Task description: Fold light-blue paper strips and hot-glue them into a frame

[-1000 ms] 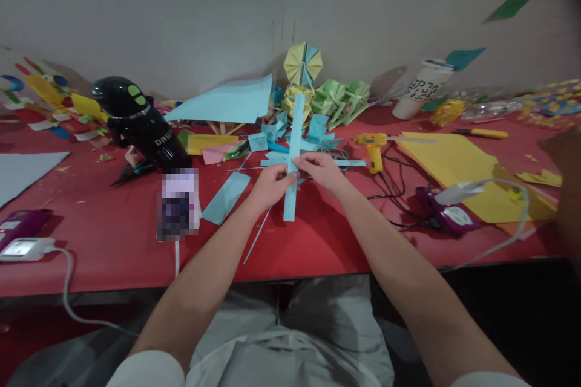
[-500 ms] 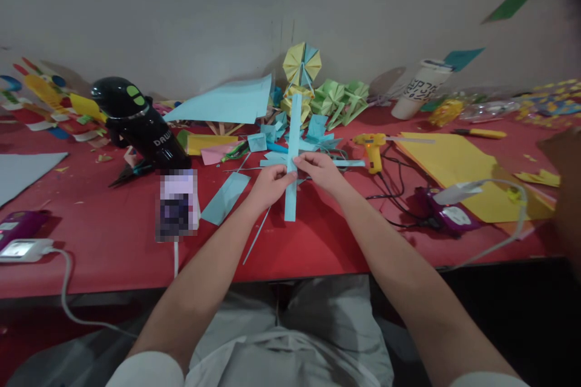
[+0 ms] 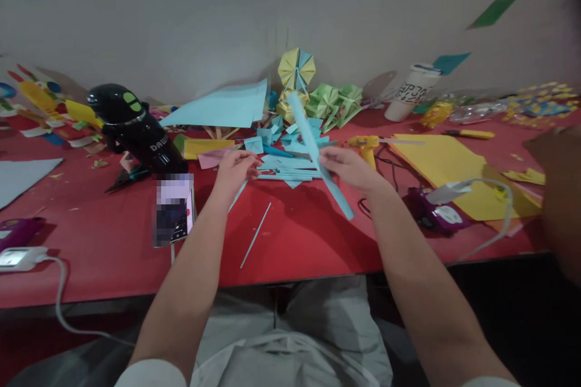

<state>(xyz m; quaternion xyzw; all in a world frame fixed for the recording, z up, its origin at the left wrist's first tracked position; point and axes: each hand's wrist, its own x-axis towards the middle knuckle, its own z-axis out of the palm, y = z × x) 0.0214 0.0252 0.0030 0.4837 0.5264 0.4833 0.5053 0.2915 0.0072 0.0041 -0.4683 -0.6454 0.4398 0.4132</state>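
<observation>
My right hand (image 3: 347,168) pinches a long light-blue paper strip (image 3: 323,169) near its middle. The strip tilts, its upper end to the left, and is blurred by motion. Apart from it, to the left, my left hand (image 3: 236,172) hovers with loosely bent fingers and nothing visible in them. Part of a blue paper piece (image 3: 238,196) shows beside that hand, the rest hidden beneath it. Between the hands lie several narrow blue strips (image 3: 290,175) and cut blue scraps. A thin pale stick or strip (image 3: 255,236) rests on the red table (image 3: 299,242).
A yellow glue gun (image 3: 365,145) with a black cable is right of my right hand. Behind stand folded yellow-and-blue paper wheels (image 3: 296,69) and green ones (image 3: 336,103). A black bottle (image 3: 136,130) and a phone (image 3: 175,208) are left; yellow sheets (image 3: 445,175) and a purple power strip (image 3: 436,214) right.
My left hand has let go of the blue strip and moved left, over the blue paper piece. My right hand has moved right with the strip, which has swung from upright to tilted.
</observation>
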